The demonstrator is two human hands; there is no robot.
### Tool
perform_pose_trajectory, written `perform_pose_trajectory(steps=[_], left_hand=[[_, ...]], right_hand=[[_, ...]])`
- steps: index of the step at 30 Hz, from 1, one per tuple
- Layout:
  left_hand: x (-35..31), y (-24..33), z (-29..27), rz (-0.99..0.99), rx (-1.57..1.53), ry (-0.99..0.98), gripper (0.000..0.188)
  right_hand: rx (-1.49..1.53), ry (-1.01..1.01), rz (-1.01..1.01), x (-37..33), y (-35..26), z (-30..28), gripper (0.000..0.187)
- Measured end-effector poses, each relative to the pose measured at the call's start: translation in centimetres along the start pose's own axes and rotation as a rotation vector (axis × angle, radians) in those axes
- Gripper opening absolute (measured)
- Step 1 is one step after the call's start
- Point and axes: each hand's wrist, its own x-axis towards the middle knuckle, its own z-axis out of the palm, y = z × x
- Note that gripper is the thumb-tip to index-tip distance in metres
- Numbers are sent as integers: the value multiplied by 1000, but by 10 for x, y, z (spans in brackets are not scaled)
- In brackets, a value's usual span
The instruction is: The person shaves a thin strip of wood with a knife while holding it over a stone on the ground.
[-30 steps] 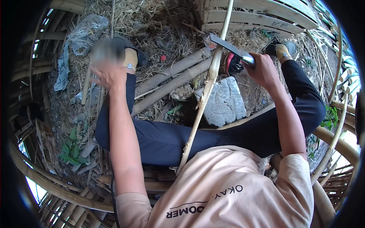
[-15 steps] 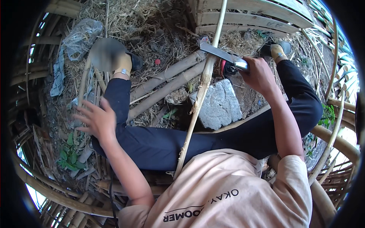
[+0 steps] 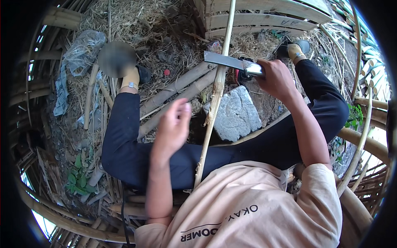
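Observation:
My right hand [image 3: 278, 80] is closed round the handle of a broad, square-ended knife [image 3: 225, 60]. Its blade lies across a long pale bamboo strip [image 3: 216, 97], whose surface is frayed with peeled fibres below the blade. The strip slants from the top of the view down to my shirt between my legs. To the left of the strip, my left hand [image 3: 171, 126] hangs in the air over my thigh, empty and slightly blurred, with loosely bent fingers apart. A grey stone block [image 3: 237, 113] sits on the ground just right of the strip.
Two bamboo poles [image 3: 175, 91] lie on the ground left of the strip. A wooden slatted crate [image 3: 260, 20] stands at the far side. Clear plastic [image 3: 84, 49] lies far left, and cut bamboo [image 3: 375, 70] is stacked at the right. Straw covers the ground near my feet.
My left hand has swung right toward the bamboo strip, its spread fingers now bent. The knife blade has turned more level across the strip, moving slightly left with my right hand.

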Motion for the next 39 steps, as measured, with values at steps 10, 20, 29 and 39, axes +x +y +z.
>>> perform_pose_trajectory(steps=[10,20,29,39], left_hand=[[40,37,74,-150,-549,-156,37],[43,35,82,-134,-720,-151,31],[35,26,70,-249,-1245,-409,37],[27,27,80,-182,-1058,-345,28]], right_hand=[[-2,-27,0,3,-3,-4,16],[35,-56,-30,-2,-10,-2,26],[110,-62,42,-1,-29,1,14],[-20,15,68,17,1,22,17]])
